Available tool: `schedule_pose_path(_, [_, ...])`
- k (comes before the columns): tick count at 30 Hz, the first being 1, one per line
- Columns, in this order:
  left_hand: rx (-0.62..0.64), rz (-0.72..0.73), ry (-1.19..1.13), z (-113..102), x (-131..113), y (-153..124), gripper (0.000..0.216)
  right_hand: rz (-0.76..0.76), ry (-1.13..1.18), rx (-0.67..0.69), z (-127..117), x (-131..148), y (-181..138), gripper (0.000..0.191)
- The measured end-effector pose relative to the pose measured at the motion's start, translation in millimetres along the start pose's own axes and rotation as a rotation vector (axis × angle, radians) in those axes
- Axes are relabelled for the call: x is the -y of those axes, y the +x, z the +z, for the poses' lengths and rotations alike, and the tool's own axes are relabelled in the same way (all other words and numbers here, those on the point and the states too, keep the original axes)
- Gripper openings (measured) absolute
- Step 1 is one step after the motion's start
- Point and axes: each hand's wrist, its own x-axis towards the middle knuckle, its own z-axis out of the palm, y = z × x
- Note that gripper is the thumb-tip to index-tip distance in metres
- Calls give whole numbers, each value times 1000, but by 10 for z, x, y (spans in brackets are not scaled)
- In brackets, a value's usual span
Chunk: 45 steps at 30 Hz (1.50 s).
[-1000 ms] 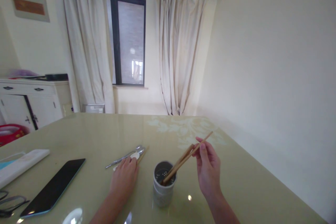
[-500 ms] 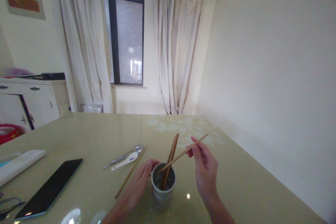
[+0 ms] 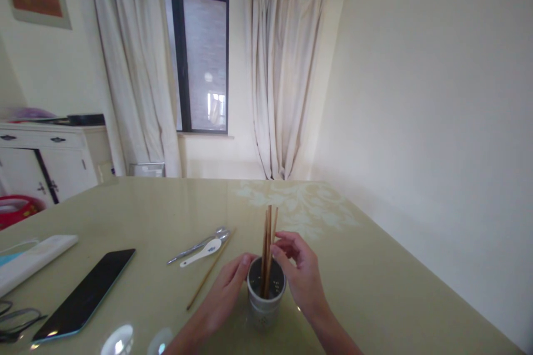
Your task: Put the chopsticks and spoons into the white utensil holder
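A grey, perforated utensil holder stands upright on the table in front of me. Against its left side is my left hand, thumb at the rim and the other fingers partly hidden behind it. Several wooden chopsticks stand nearly upright inside the holder. My right hand pinches one chopstick between thumb and fingers at the holder's right edge, its lower end inside. Left of the holder lie a loose chopstick, a white spoon and shiny metal cutlery.
On the left of the glossy table lie a black-screened phone or tablet, a white box-like object and eyeglasses. A wall runs along the right side. Curtains hang beyond the far edge.
My right hand has moved left to the holder, bringing its chopstick from a slant to nearly upright beside the others. My left hand stays at the holder.
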Motion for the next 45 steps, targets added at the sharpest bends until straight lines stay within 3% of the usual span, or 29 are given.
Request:
schedule_pose_path(7, [21,-42,38,-27,80,2,62,-29,74,-82,-16,-46,35,36])
schedule_pose_path(11, [36,-24,52,-32,117,14,60,85,7,21,9,-93,43,46])
schedule_pose_path(14, [35,-34,54,-25,146,28,61,129,-28,104,26,-104,45,38])
schedule_pose_path(20, [45,12,73,-128,127,112,61,111,-86,117,6,-98,44,41])
schedule_pose_path(22, [-47,1,214,-251,148,158,59,113,-86,120,4,-98,43,43])
schedule_pose_path(26, [-233,-103,866,-499,277,185,36,127,-62,117,23,-91,44,47])
schedule_pose_path(28, [-235,-168,1102,-553,366,162,28,150,-24,111,29,-94,50,49])
schedule_pose_path(31, [-181,-205,1209,-542,482,135,30,212,78,63,15,-142,74,55])
schedule_pose_path(35, [-168,-80,1060,-434,509,155,31,339,134,35,5,-308,100,60])
schedule_pose_path(40, [-103,56,527,-159,338,161,31,438,185,192,110,-514,67,56])
schedule_pose_path(45, [-3,136,247,33,274,128,25,456,328,135,157,-518,65,59])
